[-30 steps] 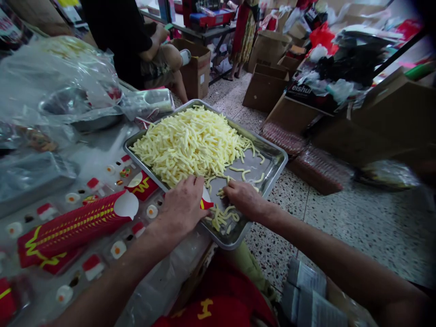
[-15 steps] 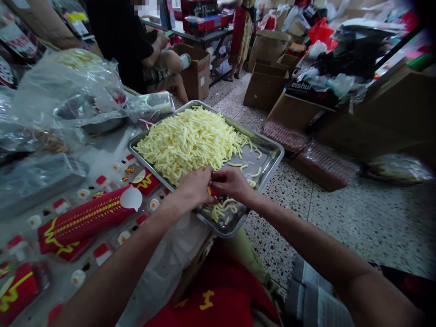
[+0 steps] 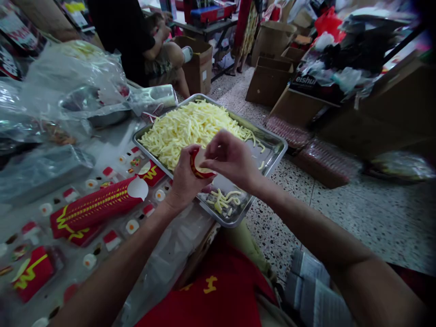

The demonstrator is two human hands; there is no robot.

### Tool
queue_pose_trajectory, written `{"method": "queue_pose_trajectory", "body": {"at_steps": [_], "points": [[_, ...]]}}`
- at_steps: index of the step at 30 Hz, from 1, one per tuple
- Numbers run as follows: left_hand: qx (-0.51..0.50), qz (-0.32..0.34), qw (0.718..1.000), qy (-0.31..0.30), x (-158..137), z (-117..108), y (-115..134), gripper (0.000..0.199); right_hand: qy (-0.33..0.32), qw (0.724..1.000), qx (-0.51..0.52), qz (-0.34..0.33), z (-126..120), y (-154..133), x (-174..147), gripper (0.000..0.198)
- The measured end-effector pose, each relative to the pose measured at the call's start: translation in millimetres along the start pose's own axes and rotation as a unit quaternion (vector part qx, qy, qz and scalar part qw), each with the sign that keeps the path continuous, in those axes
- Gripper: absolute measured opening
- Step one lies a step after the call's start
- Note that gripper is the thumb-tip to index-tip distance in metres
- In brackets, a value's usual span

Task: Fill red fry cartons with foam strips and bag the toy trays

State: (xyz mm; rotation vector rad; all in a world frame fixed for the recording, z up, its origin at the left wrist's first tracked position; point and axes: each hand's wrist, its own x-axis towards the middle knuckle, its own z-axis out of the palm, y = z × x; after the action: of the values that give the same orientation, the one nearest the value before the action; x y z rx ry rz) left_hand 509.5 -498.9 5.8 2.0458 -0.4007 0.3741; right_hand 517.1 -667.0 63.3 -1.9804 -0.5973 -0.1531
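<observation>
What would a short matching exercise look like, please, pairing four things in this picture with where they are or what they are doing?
Column one:
1. Left hand
2. Pale yellow strips
3. Nested red cartons
4. Open cardboard box

Column two:
A. On the speckled floor
B. Holding a single red carton
C. To the left of the metal tray
D. Heaped in the tray

Right pairs: 1-B, 2-D, 3-C, 4-A.

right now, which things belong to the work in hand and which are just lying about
Likely belong:
red fry carton in the left hand
pale fry-shaped pieces
metal tray
nested red carton stack

Likely lying about:
cardboard boxes
red plastic bag
</observation>
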Motion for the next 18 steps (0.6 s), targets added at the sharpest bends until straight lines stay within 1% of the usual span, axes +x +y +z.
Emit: {"method": "queue_pose_trajectory", "body": {"at_steps": [1, 2, 3, 4, 6, 7, 9, 12, 14, 16, 18], "points": [[0.002, 0.000, 1.000, 0.006, 0.2, -3.3, -1.5, 0.077, 0.009, 1.000, 0.006, 0.009, -4.5, 5.8, -8.0, 0.020], [0.003, -0.002, 1.000, 0.015, 0.5, -7.2, -3.2, 0.077, -0.009, 1.000, -0.013, 0.020, -9.4, 12.3, -17.7, 0.022], [0.006, -0.008, 1.000, 0.022, 0.8, -11.4, -4.6, 0.076, -0.051, 0.997, -0.048, 0.029, -14.2, 18.8, -28.4, 0.023], [0.016, -0.018, 0.999, 0.027, 0.9, -15.7, -5.7, 0.076, -0.117, 0.989, -0.091, 0.028, -18.2, 24.7, -39.3, 0.024], [0.033, -0.035, 0.998, 0.027, -0.1, -23.8, -5.9, 0.075, -0.245, 0.953, -0.177, 0.001, -21.9, 33.0, -58.0, 0.030], [0.037, -0.037, 0.998, 0.023, -1.2, -27.2, -4.9, 0.076, -0.288, 0.934, -0.213, -0.016, -21.2, 34.9, -64.5, 0.034], [0.035, -0.030, 0.999, 0.009, -4.2, -32.2, -1.0, 0.077, -0.333, 0.903, -0.269, -0.034, -15.6, 35.4, -70.1, 0.036], [0.040, -0.017, 0.999, -0.016, -10.0, -36.3, 5.8, 0.077, -0.371, 0.874, -0.312, -0.026, -1.8, 34.7, -65.9, 0.022], [0.066, -0.015, 0.997, -0.040, -14.2, -38.7, 8.4, 0.076, -0.372, 0.869, -0.327, -0.005, 7.4, 37.9, -61.8, 0.016], [0.108, -0.015, 0.991, -0.072, -18.7, -42.1, 9.7, 0.075, -0.344, 0.876, -0.338, 0.028, 14.5, 44.6, -60.3, 0.014], [0.159, -0.013, 0.981, -0.114, -23.1, -46.0, 11.2, 0.071, -0.300, 0.895, -0.323, 0.065, 17.8, 52.2, -60.5, 0.012]]}}
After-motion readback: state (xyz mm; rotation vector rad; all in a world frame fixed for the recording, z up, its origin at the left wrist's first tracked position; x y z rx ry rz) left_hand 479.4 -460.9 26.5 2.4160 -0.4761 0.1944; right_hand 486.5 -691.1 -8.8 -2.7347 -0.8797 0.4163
